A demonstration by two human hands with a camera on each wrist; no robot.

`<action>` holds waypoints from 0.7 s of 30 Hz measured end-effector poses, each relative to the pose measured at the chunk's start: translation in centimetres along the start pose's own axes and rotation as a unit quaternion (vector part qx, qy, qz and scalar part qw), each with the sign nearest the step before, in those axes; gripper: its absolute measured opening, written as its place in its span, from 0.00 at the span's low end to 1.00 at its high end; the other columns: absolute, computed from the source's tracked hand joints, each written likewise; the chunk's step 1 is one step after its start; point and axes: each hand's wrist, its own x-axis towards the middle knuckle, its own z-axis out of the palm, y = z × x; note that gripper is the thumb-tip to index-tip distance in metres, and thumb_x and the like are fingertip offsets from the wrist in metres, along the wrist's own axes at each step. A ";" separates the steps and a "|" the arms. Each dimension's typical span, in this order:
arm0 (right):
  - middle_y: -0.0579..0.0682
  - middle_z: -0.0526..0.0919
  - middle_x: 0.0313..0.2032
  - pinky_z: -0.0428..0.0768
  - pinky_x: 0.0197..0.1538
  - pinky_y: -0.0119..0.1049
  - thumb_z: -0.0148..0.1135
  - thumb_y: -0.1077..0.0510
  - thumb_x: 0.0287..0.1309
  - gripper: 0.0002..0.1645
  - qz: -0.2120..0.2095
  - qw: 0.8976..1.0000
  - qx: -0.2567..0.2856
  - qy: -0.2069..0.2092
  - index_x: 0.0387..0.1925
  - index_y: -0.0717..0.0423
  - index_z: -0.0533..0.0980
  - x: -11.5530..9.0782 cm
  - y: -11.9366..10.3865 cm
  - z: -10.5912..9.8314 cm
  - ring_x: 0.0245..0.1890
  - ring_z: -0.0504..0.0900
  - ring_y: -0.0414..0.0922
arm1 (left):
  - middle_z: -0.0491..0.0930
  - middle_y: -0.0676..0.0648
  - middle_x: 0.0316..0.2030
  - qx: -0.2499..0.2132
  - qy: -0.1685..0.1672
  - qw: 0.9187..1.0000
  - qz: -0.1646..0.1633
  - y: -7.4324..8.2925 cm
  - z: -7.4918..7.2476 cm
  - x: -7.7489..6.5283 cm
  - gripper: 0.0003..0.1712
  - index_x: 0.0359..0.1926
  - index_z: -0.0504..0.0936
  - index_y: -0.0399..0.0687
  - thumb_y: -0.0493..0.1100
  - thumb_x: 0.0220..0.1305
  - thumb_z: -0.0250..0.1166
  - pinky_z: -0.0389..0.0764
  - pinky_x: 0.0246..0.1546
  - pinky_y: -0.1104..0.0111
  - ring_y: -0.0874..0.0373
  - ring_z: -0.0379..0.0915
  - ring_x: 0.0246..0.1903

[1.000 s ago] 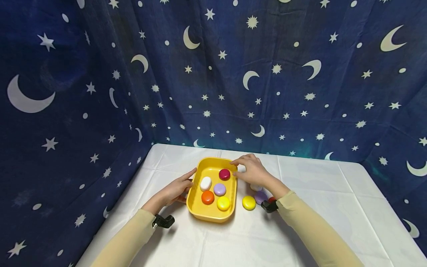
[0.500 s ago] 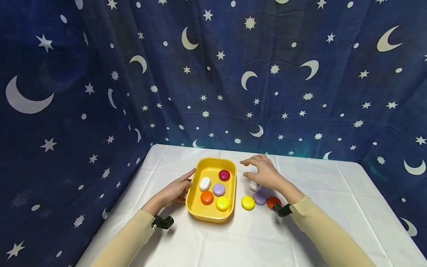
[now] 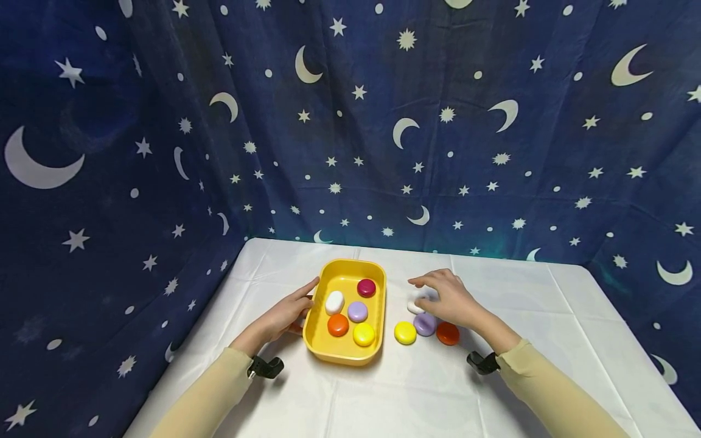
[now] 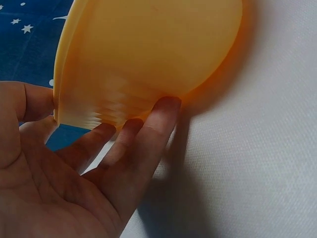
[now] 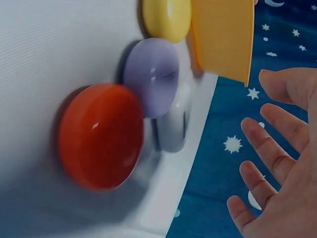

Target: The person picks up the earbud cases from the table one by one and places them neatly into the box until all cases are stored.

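Observation:
My left hand (image 3: 282, 314) touches the outer left wall and rim of a yellow plastic bin (image 3: 317, 350), its fingers spread and nearly straight. In the left wrist view the fingertips rest against the bin's wall. Inside lie glossy pebble-like pieces: dark red (image 3: 366, 288), white (image 3: 334, 302), lilac (image 3: 358, 311), orange (image 3: 338, 325) and yellow (image 3: 364, 334). My right hand (image 3: 448, 298) hovers with parted, loosely bent fingers above a white piece (image 3: 414, 307), partly hidden in the head view. The right wrist view shows a gap between that hand and the pieces.
Right of the bin, a yellow piece (image 3: 405, 333), a purple piece (image 3: 425, 324) and a red-orange piece (image 3: 448, 333) lie close together on the white tablecloth (image 3: 394, 395). Behind hangs a dark blue curtain (image 3: 372, 140) with moons and stars.
My right hand has moved from the bin's right rim rightward and down, over the loose pieces, uncovering the red-orange one. My left hand stays at the bin.

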 end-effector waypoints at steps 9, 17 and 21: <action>0.43 0.82 0.51 0.61 0.63 0.63 0.71 0.48 0.59 0.29 0.008 1.000 -0.010 0.006 0.62 0.45 0.81 -2.5 1.3 -0.8 0.62 0.68 0.55 | 0.73 0.40 0.41 0.003 -0.002 1.000 0.004 -0.4 -0.1 0.2 0.38 0.81 0.55 0.69 0.45 0.75 0.52 0.87 0.36 0.56 0.50 0.76 0.39; 0.45 0.83 0.51 0.64 0.60 0.62 0.73 0.46 0.56 0.31 0.013 0.999 -0.029 0.003 0.62 0.47 0.81 -4.8 2.3 -0.9 0.59 0.71 0.54 | 0.74 0.36 0.57 -0.011 -0.003 1.000 0.001 -0.3 -0.1 0.2 0.38 0.81 0.55 0.69 0.44 0.74 0.52 0.87 0.38 0.54 0.49 0.79 0.43; 0.44 0.83 0.51 0.65 0.61 0.62 0.74 0.45 0.55 0.33 0.022 0.999 -0.040 -0.006 0.62 0.47 0.81 -5.5 2.5 -1.0 0.59 0.71 0.54 | 0.71 0.38 0.66 -0.015 -0.001 1.000 0.001 -0.2 -0.1 0.3 0.38 0.81 0.55 0.69 0.44 0.75 0.52 0.87 0.38 0.54 0.48 0.80 0.44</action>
